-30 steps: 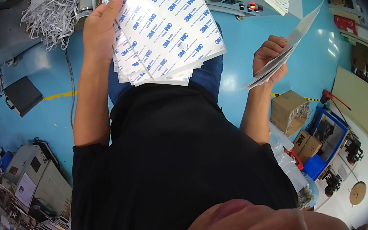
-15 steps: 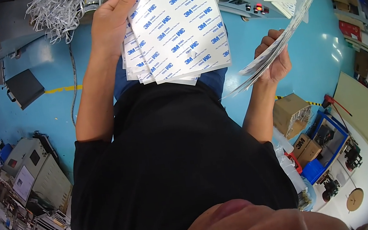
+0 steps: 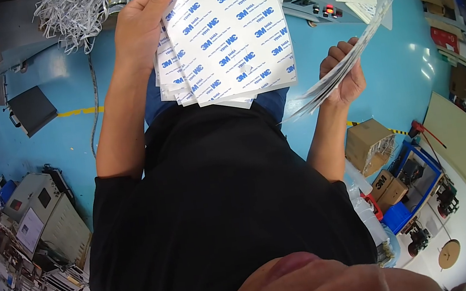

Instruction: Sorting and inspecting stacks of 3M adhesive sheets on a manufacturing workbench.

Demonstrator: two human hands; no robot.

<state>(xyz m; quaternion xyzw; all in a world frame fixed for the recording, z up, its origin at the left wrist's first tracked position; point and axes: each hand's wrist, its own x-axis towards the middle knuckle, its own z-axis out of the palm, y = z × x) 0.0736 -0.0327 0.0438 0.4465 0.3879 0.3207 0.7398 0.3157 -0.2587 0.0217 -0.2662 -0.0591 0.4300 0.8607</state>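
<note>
Sheets [image 3: 231, 45] are already parted, not laid down: the left hand [image 3: 141, 28] pinches one pile [image 3: 250, 10] at upper centre; the right hand [image 3: 350, 89] is closed on another, at right.

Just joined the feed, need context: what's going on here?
A person in a black T-shirt is handling loose sheets with both bare hands. The left hand grips an uneven stack of white, blue-printed sheets, thumb on top. The right hand holds a second bunch of sheets, seen nearly edge-on and fanning apart at its lower end. The two bunches are apart. Beyond the left hand is a heap of white strips.
</note>
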